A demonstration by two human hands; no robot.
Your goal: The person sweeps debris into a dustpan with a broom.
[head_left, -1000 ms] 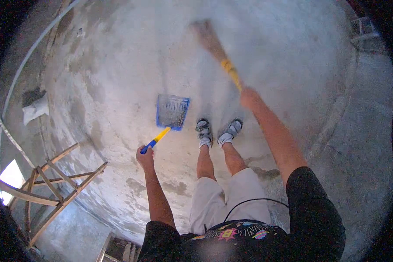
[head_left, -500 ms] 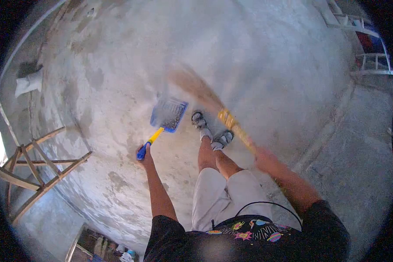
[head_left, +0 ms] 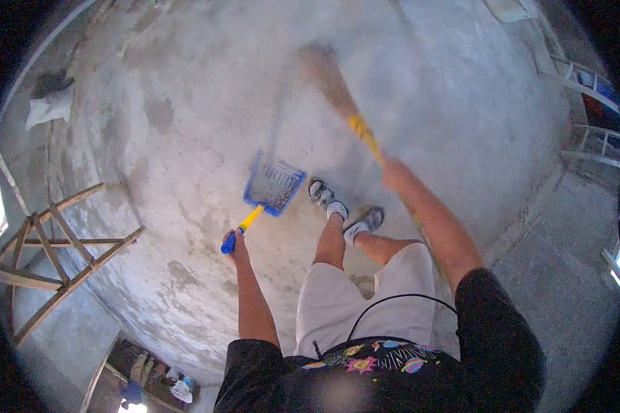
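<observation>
My left hand point(head_left: 238, 250) grips the blue and yellow handle of a blue dustpan point(head_left: 274, 184), which rests on the concrete floor with grey grit in it, just left of my feet. My right hand point(head_left: 394, 172) holds the yellow-wrapped handle of a broom point(head_left: 337, 86). The blurred brush end reaches out over the floor ahead of my feet, above and to the right of the dustpan. My sandalled feet point(head_left: 344, 210) stand between the two hands.
A wooden trestle frame point(head_left: 52, 251) stands at the left. A white sack point(head_left: 48, 107) lies at the upper left by the floor's edge. White metal frames point(head_left: 589, 110) are at the upper right. A lower level with small items point(head_left: 158, 378) shows at the bottom left.
The broom swung in beside the dustpan half a second ago and has now swung back out ahead. My right arm has stretched forward again. The dustpan shifted slightly.
</observation>
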